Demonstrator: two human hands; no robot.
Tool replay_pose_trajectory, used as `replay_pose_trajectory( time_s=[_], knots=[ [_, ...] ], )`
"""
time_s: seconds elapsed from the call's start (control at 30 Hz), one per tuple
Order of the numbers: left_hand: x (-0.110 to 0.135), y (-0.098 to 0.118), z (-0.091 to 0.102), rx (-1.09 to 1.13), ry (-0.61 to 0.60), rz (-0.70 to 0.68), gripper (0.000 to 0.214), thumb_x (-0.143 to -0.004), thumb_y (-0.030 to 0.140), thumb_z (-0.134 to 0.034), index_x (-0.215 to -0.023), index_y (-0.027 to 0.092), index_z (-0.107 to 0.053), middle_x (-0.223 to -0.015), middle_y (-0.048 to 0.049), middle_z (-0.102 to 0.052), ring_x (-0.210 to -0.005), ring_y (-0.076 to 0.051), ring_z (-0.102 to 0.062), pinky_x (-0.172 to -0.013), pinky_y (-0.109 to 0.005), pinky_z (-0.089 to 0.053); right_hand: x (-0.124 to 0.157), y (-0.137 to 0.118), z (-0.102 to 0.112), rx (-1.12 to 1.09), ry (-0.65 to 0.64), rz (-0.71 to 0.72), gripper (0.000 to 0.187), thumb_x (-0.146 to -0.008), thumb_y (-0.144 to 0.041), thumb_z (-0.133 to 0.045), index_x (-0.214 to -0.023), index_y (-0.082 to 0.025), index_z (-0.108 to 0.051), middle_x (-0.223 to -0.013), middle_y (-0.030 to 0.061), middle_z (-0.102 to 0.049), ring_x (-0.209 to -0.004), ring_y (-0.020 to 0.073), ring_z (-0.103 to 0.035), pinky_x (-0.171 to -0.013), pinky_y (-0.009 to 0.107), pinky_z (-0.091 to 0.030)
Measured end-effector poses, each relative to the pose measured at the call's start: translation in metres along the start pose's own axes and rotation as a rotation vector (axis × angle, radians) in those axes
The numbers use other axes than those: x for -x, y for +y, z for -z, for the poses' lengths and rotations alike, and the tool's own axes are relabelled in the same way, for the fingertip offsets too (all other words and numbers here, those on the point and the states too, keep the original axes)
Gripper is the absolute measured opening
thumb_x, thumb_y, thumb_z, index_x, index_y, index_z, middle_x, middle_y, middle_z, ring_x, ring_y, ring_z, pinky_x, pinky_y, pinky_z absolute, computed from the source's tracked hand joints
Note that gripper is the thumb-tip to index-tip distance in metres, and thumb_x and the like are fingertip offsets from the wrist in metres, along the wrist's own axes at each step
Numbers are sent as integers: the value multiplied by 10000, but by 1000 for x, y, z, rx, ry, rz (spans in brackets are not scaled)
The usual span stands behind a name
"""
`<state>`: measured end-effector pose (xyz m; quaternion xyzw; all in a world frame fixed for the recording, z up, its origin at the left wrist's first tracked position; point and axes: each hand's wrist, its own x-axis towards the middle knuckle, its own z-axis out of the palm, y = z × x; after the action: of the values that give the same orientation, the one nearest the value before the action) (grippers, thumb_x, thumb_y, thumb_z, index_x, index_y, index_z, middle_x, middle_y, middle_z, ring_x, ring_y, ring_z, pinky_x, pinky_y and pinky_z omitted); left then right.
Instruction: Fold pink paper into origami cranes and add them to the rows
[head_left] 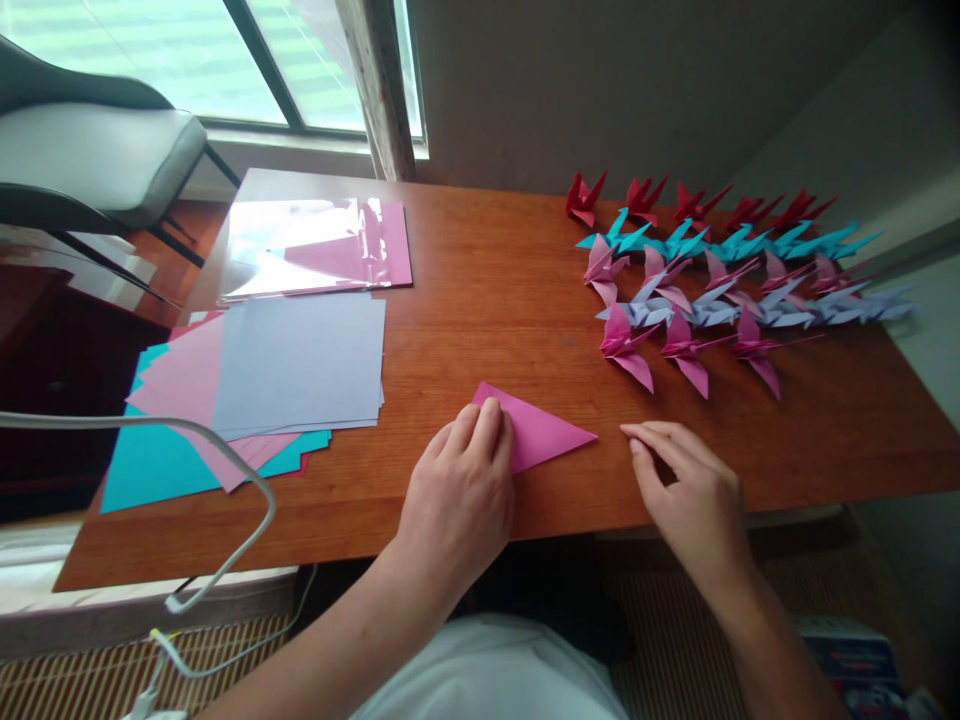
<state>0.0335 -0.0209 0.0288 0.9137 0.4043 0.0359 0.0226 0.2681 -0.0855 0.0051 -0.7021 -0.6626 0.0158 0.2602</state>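
Observation:
A pink paper folded into a triangle (541,430) lies near the front edge of the wooden table (487,270). My left hand (461,490) presses flat on its left part, fingers stretched over the paper. My right hand (686,485) rests on the table just right of the triangle's tip, fingers extended and apart, holding nothing.
Rows of folded paper cranes (720,280) in red, teal, pink and lilac fill the right back of the table. A stack of coloured sheets (255,385) lies at left, a clear packet of paper (315,245) behind it. A white cable (225,470) crosses the left front. A chair (90,140) stands at far left.

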Motion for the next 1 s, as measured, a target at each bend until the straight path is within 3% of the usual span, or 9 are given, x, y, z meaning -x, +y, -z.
replay_pose_trajectory(
  time_s=[0.17, 0.37, 0.53, 0.73, 1.0],
  knots=[
    [0, 0, 0, -22, 3, -12, 314, -899, 161, -482, -1088, 85, -721, -1328, -203, -600, -1229, -340, -525, -967, -426, -513, 10, -26, -6, 29, -3, 92, 253, -944, -126, -581, -1171, -166, -683, -931, 95, -660, -870, 242, -601, -824, 394, -515],
    [2, 0, -2, 22, 7, 16, 442, -873, 167, -533, -1289, 55, -630, -1377, -185, -588, -1265, -317, -517, -1049, -410, -490, -3, -68, -29, -96, -139, 222, 305, -963, -144, -559, -1249, -142, -664, -994, 105, -648, -909, 236, -559, -849, 391, -499],
    [3, 2, -2, 33, 20, 26, 450, -874, 170, -551, -1307, 72, -625, -1379, -170, -598, -1280, -310, -521, -1052, -402, -499, -19, -69, -43, 20, -176, 235, 325, -972, -221, -559, -1277, -180, -665, -987, 100, -639, -876, 248, -531, -785, 397, -461],
    [10, -1, -3, 42, 1, -5, 525, -833, 103, -522, -1349, 31, -594, -1443, -203, -559, -1342, -341, -495, -1081, -432, -491, -17, -66, -46, 14, -177, 216, 331, -979, -265, -563, -1290, -203, -659, -978, 93, -610, -859, 236, -512, -794, 387, -453],
    [53, -18, -12, 80, 47, 68, 718, -792, -54, -380, -1489, 97, -457, -1590, -162, -403, -1441, -307, -415, -1167, -450, -418, -17, -63, -47, -18, -170, 214, 319, -980, -285, -571, -1266, -188, -672, -976, 94, -598, -874, 231, -519, -837, 391, -469]
  ],
)
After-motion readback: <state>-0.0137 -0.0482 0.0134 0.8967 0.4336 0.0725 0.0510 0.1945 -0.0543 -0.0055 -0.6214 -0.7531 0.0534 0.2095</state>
